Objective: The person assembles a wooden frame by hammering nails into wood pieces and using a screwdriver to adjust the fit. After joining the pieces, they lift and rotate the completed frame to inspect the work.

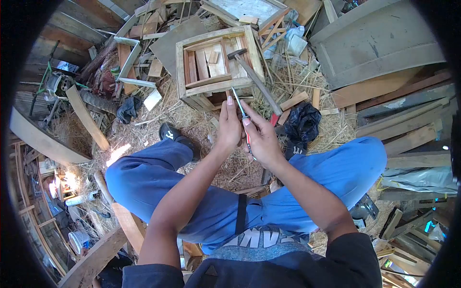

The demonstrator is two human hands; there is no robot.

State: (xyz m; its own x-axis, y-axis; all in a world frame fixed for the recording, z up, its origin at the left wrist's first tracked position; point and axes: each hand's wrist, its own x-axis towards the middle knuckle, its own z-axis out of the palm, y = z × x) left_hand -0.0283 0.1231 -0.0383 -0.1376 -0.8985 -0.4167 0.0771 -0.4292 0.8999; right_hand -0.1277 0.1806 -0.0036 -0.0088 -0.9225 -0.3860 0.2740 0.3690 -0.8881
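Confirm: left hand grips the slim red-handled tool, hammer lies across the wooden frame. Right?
Not quite: the head view shows the right hand gripping the slim red-handled tool, not the left. The hammer does lie across the wooden frame.

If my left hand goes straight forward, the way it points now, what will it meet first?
Most likely the near rail of the wooden frame, just ahead of the left hand. Depth is unclear from this single view, so the hand might instead pass over or under that rail.
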